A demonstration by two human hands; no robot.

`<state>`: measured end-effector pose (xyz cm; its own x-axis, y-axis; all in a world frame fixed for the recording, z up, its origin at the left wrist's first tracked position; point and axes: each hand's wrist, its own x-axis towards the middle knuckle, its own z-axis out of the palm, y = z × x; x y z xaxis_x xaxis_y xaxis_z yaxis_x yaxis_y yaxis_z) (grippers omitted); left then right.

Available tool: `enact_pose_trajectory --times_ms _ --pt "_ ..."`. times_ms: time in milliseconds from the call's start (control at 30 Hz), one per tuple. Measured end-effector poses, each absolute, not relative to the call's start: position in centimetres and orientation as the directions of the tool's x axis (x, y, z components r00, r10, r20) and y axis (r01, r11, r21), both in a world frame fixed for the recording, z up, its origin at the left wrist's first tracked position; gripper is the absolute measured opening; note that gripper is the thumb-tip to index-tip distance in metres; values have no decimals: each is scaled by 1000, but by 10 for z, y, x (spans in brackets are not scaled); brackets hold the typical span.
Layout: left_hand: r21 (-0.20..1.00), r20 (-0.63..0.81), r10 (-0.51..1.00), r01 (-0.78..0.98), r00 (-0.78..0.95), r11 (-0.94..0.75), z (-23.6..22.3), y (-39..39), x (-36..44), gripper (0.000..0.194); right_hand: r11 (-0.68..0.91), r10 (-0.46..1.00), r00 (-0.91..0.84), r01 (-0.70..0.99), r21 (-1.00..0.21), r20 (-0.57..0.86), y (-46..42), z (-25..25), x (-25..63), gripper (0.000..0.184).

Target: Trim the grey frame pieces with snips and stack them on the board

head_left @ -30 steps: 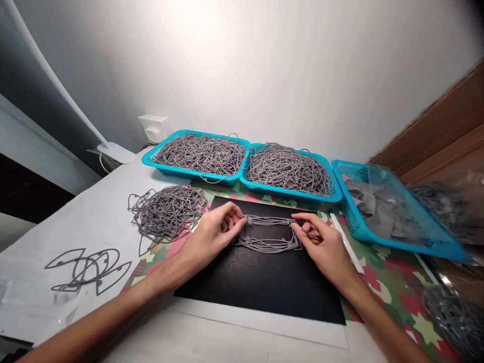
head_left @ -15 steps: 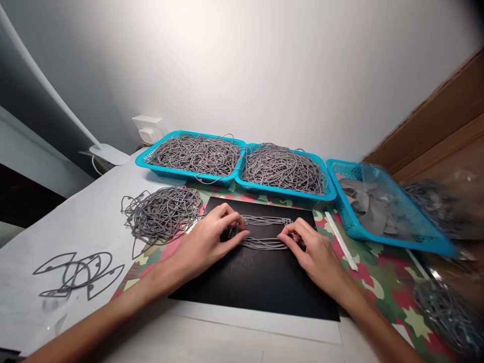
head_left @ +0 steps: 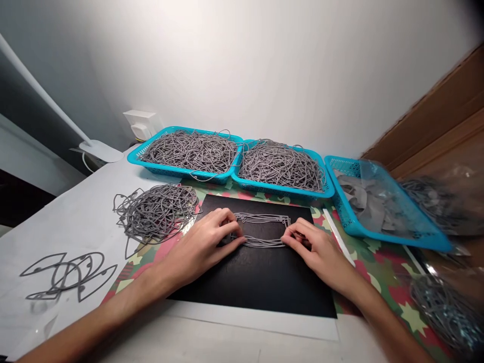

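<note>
Pinching gray loops (head_left: 263,243) at either end — left hand (head_left: 209,237), right hand (head_left: 315,244).

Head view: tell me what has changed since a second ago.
The left hand and right hand have drawn nearer, leaving the far corners of the flat gray loops for the near ones; whether they grip there is unclear. The black board, tangled pile and blue baskets stayed in place.
</note>
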<state>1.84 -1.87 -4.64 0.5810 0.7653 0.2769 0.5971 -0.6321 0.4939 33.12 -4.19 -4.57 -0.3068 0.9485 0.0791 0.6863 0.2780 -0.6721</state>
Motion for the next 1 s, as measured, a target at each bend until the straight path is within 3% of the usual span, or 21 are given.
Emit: enact_pose_trajectory --times_ms 200,400,533,733,867,933,1000 --pt "488 316 780 612 540 -622 -40 -17 17 28 214 976 -114 661 -719 185 -37 -57 332 33" --pt "587 150 962 762 229 -273 -43 -2 9 44 160 980 -34 724 -671 197 -34 -66 326 36" --pt "615 73 978 763 196 -199 -44 0 14 53 155 974 -14 773 -615 227 -36 -70 323 39" --pt "640 107 957 718 270 -275 -35 -6 18 54 184 963 -14 763 -619 268 -37 -75 327 38" --pt "633 259 953 717 159 -292 -19 -5 -13 48 181 951 9 796 -578 310 -39 -77 333 34" --pt "593 279 954 763 106 -258 -17 -7 -35 43 173 946 12 826 -536 323 -39 -78 335 30" --pt "564 274 959 795 75 -224 -23 -14 -54 49 169 945 0 855 -490 326 -40 -80 336 23"
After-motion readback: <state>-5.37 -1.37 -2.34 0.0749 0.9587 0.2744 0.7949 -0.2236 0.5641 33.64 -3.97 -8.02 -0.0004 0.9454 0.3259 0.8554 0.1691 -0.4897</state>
